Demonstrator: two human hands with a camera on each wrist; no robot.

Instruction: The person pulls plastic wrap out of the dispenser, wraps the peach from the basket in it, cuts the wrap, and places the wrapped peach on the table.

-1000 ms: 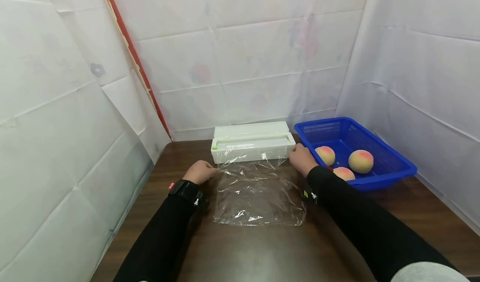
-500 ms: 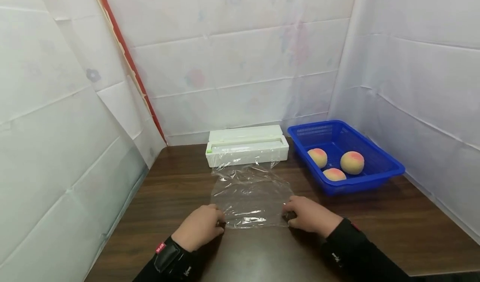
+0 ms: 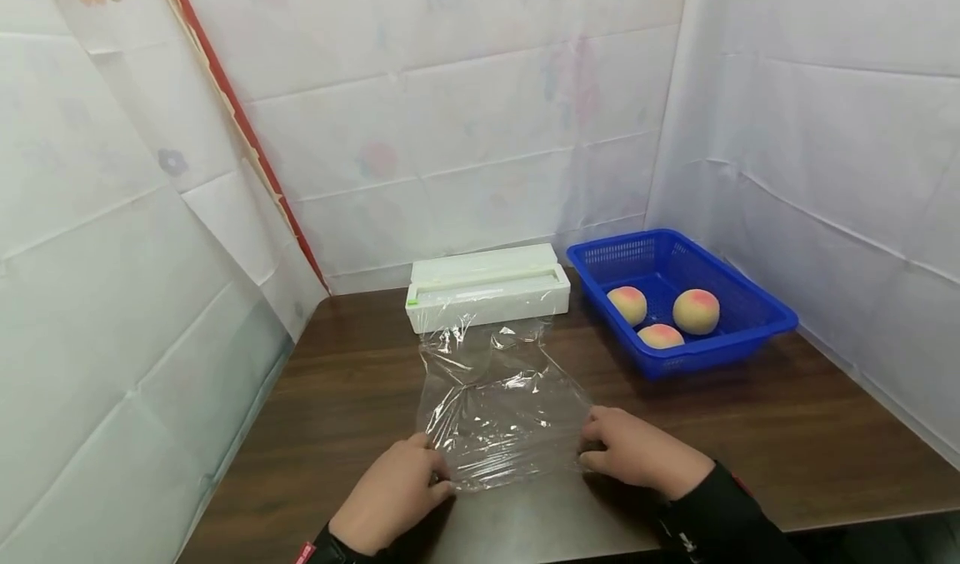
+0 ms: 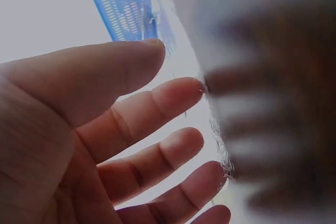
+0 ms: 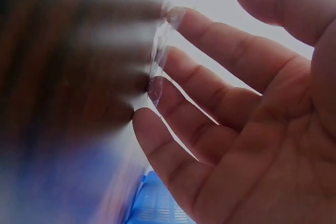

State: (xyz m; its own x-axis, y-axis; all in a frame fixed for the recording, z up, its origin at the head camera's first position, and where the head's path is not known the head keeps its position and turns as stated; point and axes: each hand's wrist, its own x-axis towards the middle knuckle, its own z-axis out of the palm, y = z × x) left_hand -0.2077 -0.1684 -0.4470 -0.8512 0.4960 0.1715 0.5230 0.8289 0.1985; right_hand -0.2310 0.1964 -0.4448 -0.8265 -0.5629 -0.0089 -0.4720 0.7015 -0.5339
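Observation:
A sheet of clear cling film (image 3: 495, 406) runs from an open white dispenser box (image 3: 491, 309) toward the near side of the table, wrinkled and shiny. My left hand (image 3: 393, 493) touches its near left corner. At the near right corner is my right hand (image 3: 645, 449). The left wrist view shows the left fingers (image 4: 178, 94) lightly bent, tips at the film and tabletop, thumb apart from them. In the right wrist view the right fingers (image 5: 197, 74) likewise reach down with their tips on the film's edge, the thumb held away.
To the right of the box stands a blue plastic basket (image 3: 738, 297) with three peaches (image 3: 696, 311) inside. White patterned sheeting (image 3: 480, 131) encloses the brown wooden table (image 3: 337, 381) at the back and sides. The table's front edge runs close below my hands.
Both hands have come from beside the box to the film's near corners. Over the last half second the near edge has shifted toward me, and the film lies stretched longer with new creases.

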